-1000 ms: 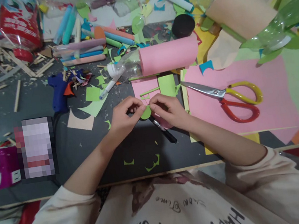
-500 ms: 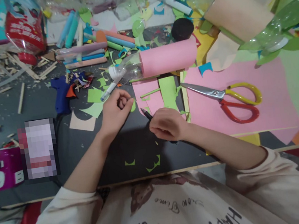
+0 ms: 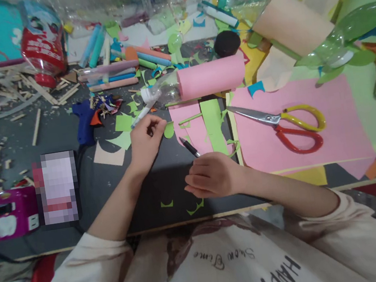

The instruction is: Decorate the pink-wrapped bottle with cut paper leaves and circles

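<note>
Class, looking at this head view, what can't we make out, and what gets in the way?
All in the head view:
Black pen: rear end, hidden by the right hand.
Right hand: whether it holds anything; its own curled fingers hide this.
Green paper piece: part of its edge, behind the left hand.
Pixelated rectangle: details, blurred into blocks.

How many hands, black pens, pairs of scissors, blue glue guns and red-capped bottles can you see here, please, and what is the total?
Hands: 2 (left hand, right hand)
Black pen: 1, partly hidden
Pair of scissors: 1
Blue glue gun: 1
Red-capped bottle: 1
Total: 6
</note>
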Tool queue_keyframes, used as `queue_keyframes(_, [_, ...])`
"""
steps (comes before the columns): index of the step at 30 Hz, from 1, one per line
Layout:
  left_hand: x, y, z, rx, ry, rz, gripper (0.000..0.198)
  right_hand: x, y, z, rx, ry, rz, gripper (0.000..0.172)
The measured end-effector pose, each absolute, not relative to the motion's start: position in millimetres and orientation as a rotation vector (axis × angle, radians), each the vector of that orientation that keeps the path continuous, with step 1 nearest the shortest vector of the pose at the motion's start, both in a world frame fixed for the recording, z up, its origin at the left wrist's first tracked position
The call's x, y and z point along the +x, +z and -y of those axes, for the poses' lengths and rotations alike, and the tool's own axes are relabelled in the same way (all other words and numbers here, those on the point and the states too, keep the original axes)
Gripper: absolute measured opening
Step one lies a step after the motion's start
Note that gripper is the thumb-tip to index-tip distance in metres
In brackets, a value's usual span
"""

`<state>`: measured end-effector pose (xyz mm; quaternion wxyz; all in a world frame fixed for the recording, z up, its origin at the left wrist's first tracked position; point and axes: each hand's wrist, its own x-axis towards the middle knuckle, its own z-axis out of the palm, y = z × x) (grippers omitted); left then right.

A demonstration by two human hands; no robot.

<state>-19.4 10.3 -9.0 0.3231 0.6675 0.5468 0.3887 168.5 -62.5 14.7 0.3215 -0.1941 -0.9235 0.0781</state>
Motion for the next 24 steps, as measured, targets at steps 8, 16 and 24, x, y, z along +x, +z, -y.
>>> queue_keyframes(8, [-19, -12, -9, 2.082, 1.028, -1.335, 0.009, 236, 31, 63, -1.433, 0.216, 2.291, 0.017])
queue_keyframes(16, [-21, -10, -7, 2.087, 1.028, -1.313, 0.027, 328, -11, 62, -1.805, -0.037, 2.118, 0.029])
queue_keyframes(24, [-20, -7, -6, 2.048, 0.977, -1.385, 0.019, 324, 28, 38, -1.773, 0.241, 2.151, 0.037])
